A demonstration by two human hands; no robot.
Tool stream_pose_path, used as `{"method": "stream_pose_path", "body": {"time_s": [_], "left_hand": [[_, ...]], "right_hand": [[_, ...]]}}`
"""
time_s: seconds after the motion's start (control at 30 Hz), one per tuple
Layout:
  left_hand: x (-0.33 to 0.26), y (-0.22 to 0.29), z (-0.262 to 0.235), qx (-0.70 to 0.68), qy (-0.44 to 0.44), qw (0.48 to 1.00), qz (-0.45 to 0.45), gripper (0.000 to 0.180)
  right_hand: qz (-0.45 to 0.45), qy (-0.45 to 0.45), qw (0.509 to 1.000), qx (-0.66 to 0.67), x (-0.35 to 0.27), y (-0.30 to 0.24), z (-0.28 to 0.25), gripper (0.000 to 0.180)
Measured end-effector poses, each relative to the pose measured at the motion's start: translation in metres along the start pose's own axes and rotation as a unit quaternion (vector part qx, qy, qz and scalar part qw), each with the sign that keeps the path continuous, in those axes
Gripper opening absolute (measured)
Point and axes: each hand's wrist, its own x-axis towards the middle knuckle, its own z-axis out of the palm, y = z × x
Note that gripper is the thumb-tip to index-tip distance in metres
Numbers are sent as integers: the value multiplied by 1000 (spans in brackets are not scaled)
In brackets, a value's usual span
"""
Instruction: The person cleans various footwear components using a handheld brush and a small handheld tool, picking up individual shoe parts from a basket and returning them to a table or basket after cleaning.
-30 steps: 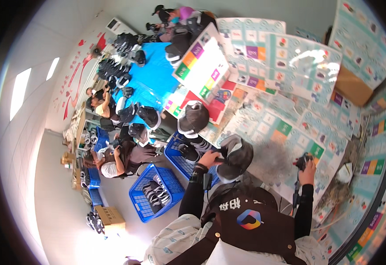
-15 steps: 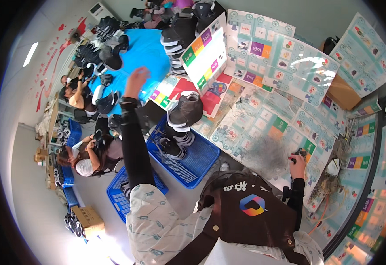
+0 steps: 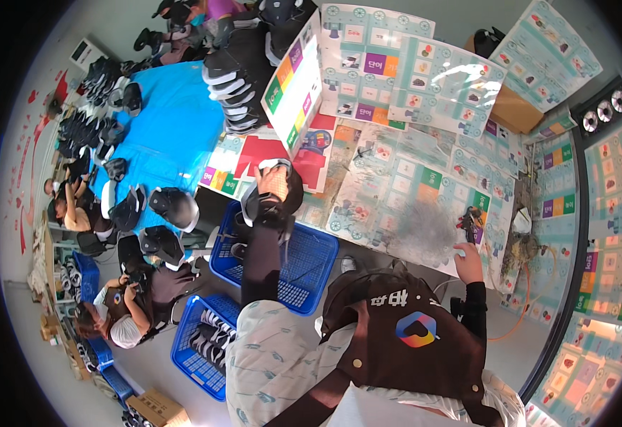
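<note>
My left hand (image 3: 274,183) reaches forward and is closed on a dark baseball cap (image 3: 293,191) with a white edge, at the table's front edge above a blue basket. My hand and forearm hide part of the cap. Over on the right, my right hand (image 3: 469,263) hovers by the table's front edge, its fingers loosely apart and nothing visible in them. Just beyond its fingertips lies a small dark hand tool (image 3: 472,219) with reddish parts, its exact kind unclear. A patch of grey fuzz (image 3: 425,229) covers the printed table sheet beside it.
A tall stack of caps (image 3: 236,89) stands at the back beside an upright printed board (image 3: 293,85). Left of it, a blue sheet (image 3: 168,114) carries more caps. Blue baskets (image 3: 309,267) sit below the table. Co-workers sit at left; an orange hose (image 3: 528,292) hangs at right.
My left hand has come down from above the blue sheet onto the cap. My right hand has let go of the dark tool and drawn back toward me. The view has shifted.
</note>
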Motion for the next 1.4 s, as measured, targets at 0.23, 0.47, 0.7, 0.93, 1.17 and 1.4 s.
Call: {"method": "stream_pose_path", "body": {"time_s": [0.23,0.47,0.7,0.93,1.17,1.4], "left_hand": [[-31,78,-175,-324,-19,946,-3,24],[-84,113,-197,-560,-39,826,-52,27],[-91,63,-225,-493,125,850,-139,19],[-40,31,-90,-12,52,998,-16,29],[-19,189,-77,-343,29,937,56,74],[-56,350,-160,-425,-38,884,188,87]], "right_hand": [[-14,-142,956,255,35,-108,25,28],[-79,-249,914,310,78,-284,66,40],[-45,-27,895,444,66,-236,45,31],[102,53,763,636,42,-182,-11,20],[59,208,883,416,35,-190,4,44],[36,150,872,464,64,-183,55,36]]}}
